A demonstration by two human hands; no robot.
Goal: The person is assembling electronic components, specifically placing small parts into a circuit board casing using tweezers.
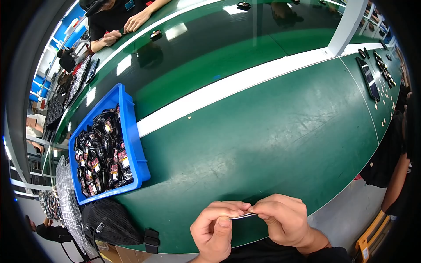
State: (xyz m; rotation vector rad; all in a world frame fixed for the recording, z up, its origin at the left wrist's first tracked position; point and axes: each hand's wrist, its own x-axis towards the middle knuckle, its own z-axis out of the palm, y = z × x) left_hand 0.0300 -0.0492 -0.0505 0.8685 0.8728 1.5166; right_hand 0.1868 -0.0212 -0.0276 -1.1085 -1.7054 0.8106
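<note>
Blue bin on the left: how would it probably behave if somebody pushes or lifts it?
The blue bin is probably heavy, with many small black items inside. Its smooth, straight walls suggest fairly stiff plastic. The items lie heaped, so they might slide if it tilts.

Worn on my head, the left of two wide fisheye cameras set side by side looks down and forward across the green desk (267, 144). My left grip (212, 230) and right grip (283, 219) sit nearest the lens, at the near edge; a blue bin (142, 164) stands farther off to the left, a co-worker (120, 15) at far left. The view is upright, straight edges bowing toward its dark rim.
</note>
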